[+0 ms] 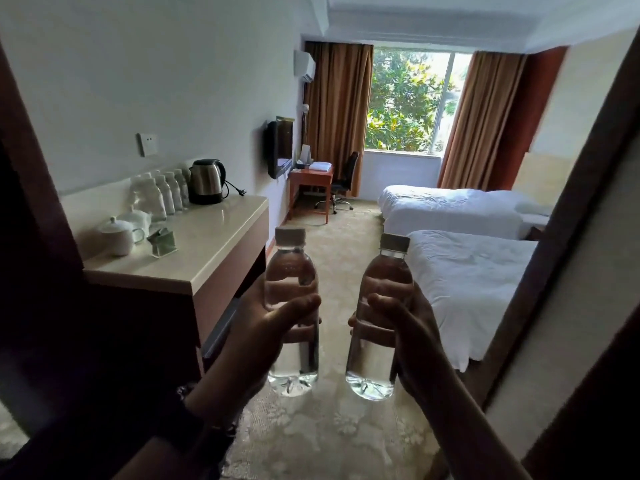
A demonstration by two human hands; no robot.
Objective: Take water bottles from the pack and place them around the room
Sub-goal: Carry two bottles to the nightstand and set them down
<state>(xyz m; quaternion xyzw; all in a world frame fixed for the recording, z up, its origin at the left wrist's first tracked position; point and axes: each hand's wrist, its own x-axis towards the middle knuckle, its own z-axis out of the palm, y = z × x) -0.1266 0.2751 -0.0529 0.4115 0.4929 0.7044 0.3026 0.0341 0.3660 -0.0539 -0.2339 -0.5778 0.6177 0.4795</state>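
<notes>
Head cam: left hand (pixel 266 327) wrapped round one water bottle (pixel 291 306), right hand (pixel 408 323) round the other bottle (pixel 379 317), both upright over the carpet. Looks like carrying stage; next needs a landing spot, maybe the counter (pixel 214 237) edge.

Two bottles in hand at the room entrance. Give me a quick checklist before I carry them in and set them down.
1. Left hand grip: fingers wrap the left bottle at mid-body. ok.
2. Right hand grip: fingers wrap the right bottle at mid-body. ok.
3. Caps on: both bottles show caps, held upright. ok; tightness cannot tell.
4. Counter space: bare stretch toward its front edge, past the bottle pack, kettle and cups. ok.
5. Path along the carpet between counter and beds: nothing visible lying in it. ok.
6. Desk by the window: items on it, free space cannot tell.
</notes>
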